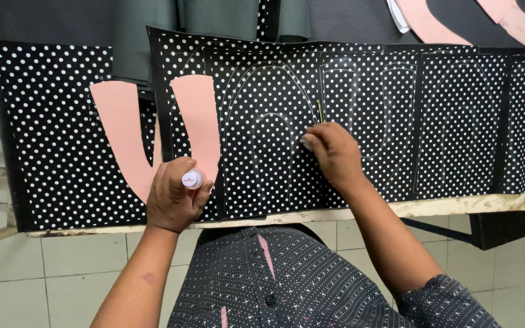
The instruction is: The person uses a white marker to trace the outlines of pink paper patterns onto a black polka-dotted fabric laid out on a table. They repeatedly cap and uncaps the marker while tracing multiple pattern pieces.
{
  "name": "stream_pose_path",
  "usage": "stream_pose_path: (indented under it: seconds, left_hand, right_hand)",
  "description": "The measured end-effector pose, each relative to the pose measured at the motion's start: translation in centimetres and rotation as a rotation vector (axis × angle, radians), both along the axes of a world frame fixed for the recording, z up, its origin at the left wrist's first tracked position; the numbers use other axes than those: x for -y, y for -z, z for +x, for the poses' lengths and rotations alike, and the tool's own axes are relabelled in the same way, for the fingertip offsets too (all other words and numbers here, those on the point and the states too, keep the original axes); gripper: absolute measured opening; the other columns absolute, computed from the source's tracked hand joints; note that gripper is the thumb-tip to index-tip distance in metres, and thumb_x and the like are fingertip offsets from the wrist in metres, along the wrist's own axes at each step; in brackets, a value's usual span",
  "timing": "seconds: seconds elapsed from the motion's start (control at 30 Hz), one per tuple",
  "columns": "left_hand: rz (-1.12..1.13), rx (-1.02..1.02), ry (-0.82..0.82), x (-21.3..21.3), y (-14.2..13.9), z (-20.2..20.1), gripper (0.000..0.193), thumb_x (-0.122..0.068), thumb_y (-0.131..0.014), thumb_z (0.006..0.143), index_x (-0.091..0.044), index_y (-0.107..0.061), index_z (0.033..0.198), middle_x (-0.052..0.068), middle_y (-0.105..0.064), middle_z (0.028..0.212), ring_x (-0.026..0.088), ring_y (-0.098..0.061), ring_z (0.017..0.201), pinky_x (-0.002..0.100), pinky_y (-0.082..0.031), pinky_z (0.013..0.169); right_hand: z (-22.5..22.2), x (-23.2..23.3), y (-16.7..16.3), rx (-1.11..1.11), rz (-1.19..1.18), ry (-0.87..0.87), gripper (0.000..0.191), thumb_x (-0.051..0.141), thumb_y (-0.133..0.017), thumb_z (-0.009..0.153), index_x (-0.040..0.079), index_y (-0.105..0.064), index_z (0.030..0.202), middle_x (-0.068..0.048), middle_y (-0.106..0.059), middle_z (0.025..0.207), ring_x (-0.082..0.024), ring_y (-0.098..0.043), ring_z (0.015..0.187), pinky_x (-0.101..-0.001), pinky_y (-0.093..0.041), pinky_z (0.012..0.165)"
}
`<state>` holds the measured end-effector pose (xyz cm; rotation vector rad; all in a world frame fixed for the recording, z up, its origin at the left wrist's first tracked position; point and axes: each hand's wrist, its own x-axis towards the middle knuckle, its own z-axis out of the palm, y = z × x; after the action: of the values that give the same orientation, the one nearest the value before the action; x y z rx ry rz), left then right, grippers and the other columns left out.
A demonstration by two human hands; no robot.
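The desk [432, 208] carries overlapping sheets of black material with white dots [457, 121] spread across its width, near edges along the desk's front rim.

Progress, as judged: several arch-shaped outlines are already traced in pale line on the sheet, one at centre [268, 140] with a smaller arch inside it, and more to the right [366, 109]. The sheet's left portion shows no clear tracing, so marking appears well advanced but unfinished there. No cutting is visible.

The pink U-shaped template [153, 133] lies flat at left, bridging two sheets. Its long axis runs away from the person, both limbs pointing to the far edge, the closed bend nearest the person.

Left hand [174, 194]: fingers curled closed around a small white bottle with a pink cap [192, 179], resting at the template's bend.

Right hand [333, 152]: fingers pinched shut on a thin yellowish marking stick [320, 112], which stands roughly upright, tilted slightly away, working end hidden beneath the hand at the central outline.
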<state>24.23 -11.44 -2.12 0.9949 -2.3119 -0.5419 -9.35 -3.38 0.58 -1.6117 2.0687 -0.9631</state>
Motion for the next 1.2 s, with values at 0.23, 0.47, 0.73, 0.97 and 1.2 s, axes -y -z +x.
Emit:
stream_pose_path:
  seconds: [0.23,0.47,0.73,0.97,1.2]
  left_hand:
    - [-0.012,-0.006,-0.001,0.1,0.0,0.0,0.056,-0.039,-0.071,0.096,-0.016,-0.035,0.133,0.014,-0.061,0.116,0.036,-0.063,0.101,0.046,-0.055,0.088]
    - [-0.011,-0.017,0.004,0.1,0.0,-0.1,0.056,-0.039,-0.071,0.095,-0.015,-0.036,0.132,0.014,-0.061,0.115,0.036,-0.063,0.101,0.046,-0.054,0.088]
    - [0.004,-0.045,-0.018,0.2,0.0,0.0,0.057,-0.038,-0.071,0.096,-0.014,-0.037,0.134,0.015,-0.061,0.118,0.037,-0.063,0.101,0.046,-0.055,0.086]
    - [0.045,-0.076,-0.036,0.6,-1.3,-0.1,0.058,-0.036,-0.075,0.093,-0.013,-0.042,0.134,0.017,-0.061,0.124,0.039,-0.064,0.106,0.048,-0.056,0.089]
    - [0.065,-0.068,-0.149,-2.4,-2.9,-2.0,0.054,-0.03,-0.073,0.096,-0.01,-0.044,0.137,0.016,-0.062,0.126,0.038,-0.063,0.112,0.046,-0.054,0.097]
  right_hand:
    - [0.5,-0.7,-0.4,-0.334,-0.032,-0.139,0.017,0.006,-0.072,0.093,0.007,-0.076,0.109,-0.006,-0.069,0.101,-0.026,-0.062,0.093,-0.0381,-0.048,0.083]
    - [-0.7,2.8,0.1,-0.361,-0.12,-0.26,0.003,0.011,-0.073,0.092,0.014,-0.075,0.091,-0.002,-0.067,0.093,-0.024,-0.06,0.088,-0.0399,-0.043,0.077]
    - [-2.0,3.3,0.0,-0.342,-0.028,-0.401,0.007,0.017,-0.079,0.09,0.019,-0.075,0.084,0.004,-0.068,0.087,-0.019,-0.061,0.078,-0.0367,-0.046,0.071]
    - [-3.4,8.4,-1.4,0.218,-0.027,-0.06,0.006,0.013,-0.072,0.098,0.008,-0.07,0.099,-0.003,-0.067,0.091,-0.013,-0.062,0.08,-0.0286,-0.053,0.073]
    - [-6.0,5.2,-3.0,0.319,0.232,-0.06,0.01,0.013,-0.067,0.099,0.005,-0.069,0.105,-0.002,-0.069,0.093,-0.009,-0.064,0.08,-0.0259,-0.054,0.072]
